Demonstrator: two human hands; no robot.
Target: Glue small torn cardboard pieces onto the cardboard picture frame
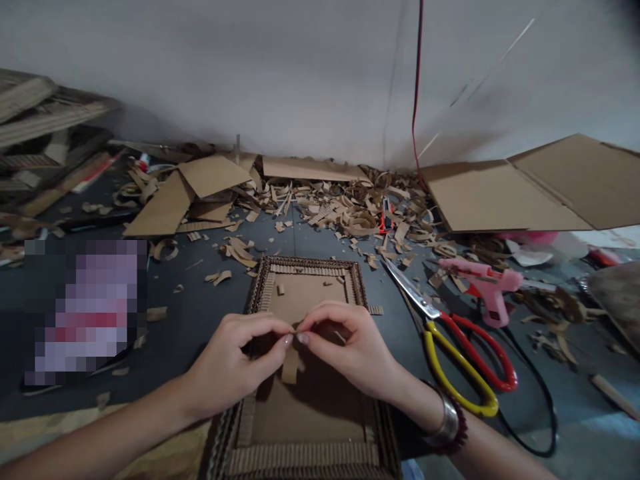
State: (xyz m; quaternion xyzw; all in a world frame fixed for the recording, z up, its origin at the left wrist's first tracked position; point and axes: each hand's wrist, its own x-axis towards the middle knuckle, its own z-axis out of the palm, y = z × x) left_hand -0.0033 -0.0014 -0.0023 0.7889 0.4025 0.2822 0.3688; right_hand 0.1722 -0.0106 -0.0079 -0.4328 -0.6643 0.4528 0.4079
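My left hand [250,350] and my right hand [343,337] meet fingertip to fingertip above a rectangular cardboard frame [305,456]. Both pinch a tiny piece of cardboard [295,332], mostly hidden by the fingers. Just below the fingertips shows a short tan cardboard strip [289,369]; whether it hangs from them or lies in the frame, I cannot tell. Corrugated strips line the frame's raised border, around a flat brown base. Small cardboard bits [281,290] lie at the base's far end.
Scissors [440,317] with red and yellow handles lie right of the frame, by a pink glue gun [483,283] with a black cord. Cardboard scraps [345,207] and a box cutter [385,215] litter the back. Folded cardboard [525,190] stands back right; a blurred-out object [90,317] lies left.
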